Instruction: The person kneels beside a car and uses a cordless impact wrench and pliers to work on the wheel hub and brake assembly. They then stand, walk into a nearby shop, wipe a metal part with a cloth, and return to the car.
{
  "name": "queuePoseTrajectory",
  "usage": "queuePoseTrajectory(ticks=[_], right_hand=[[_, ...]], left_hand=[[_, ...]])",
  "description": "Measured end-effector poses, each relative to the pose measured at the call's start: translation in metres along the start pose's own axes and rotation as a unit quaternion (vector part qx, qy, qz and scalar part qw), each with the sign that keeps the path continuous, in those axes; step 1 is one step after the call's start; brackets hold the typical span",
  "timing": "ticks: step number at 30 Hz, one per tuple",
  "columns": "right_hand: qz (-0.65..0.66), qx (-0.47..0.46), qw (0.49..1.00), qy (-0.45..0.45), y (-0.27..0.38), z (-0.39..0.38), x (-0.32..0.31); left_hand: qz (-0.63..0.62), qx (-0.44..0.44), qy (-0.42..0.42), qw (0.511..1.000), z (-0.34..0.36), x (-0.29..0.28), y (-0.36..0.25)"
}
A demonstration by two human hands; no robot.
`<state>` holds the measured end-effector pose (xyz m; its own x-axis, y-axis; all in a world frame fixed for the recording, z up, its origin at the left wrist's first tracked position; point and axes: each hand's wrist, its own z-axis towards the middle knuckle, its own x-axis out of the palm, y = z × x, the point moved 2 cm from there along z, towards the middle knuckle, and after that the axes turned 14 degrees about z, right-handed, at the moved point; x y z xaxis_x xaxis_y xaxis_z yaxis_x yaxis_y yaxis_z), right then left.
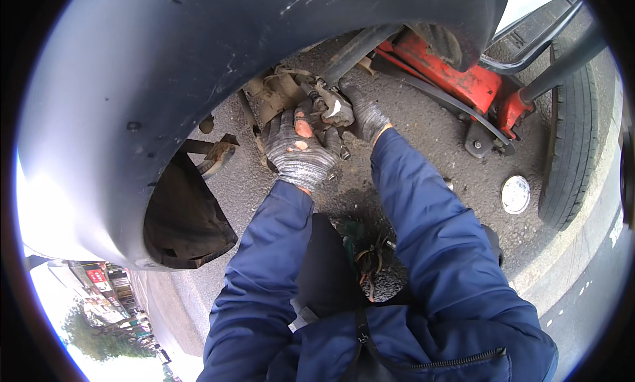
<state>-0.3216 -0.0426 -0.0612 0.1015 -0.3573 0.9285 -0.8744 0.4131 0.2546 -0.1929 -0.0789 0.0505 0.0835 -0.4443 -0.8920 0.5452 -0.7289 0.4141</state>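
Above grey asphalt (413,107), left hand (297,150) and right hand (368,114) curl fingers (302,121) partway round a metal part (338,113) slanting up-left

The gloves (291,154) are streaked grey and white, the sleeves (264,243) navy; the jack (477,84) at far right is red, the tyre (572,137) right of it dark grey.

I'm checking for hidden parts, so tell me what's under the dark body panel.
Under the dark body panel show grimy metal parts, a grey bar and part of the red jack. The panel covers the bar's upper end and whatever lies deeper.
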Motion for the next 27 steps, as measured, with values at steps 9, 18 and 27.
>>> queuePoseTrajectory(ticks=[9,18,27], right_hand=[[0.078,0.042,0.995,0.04,-0.011,-0.006,0.002],[-0.019,0.033,0.999,-0.005,-0.014,-0.006,-0.002],[-0.178,-0.013,0.98,-0.086,0.013,-0.037,-0.045]], left_hand=[[0.011,-0.003,-0.096,0.995,-0.003,-0.014,-0.005],[0.002,0.004,-0.026,1.0,-0.002,-0.015,-0.005],[-0.008,0.02,-0.22,0.975,-0.001,-0.002,-0.004]])
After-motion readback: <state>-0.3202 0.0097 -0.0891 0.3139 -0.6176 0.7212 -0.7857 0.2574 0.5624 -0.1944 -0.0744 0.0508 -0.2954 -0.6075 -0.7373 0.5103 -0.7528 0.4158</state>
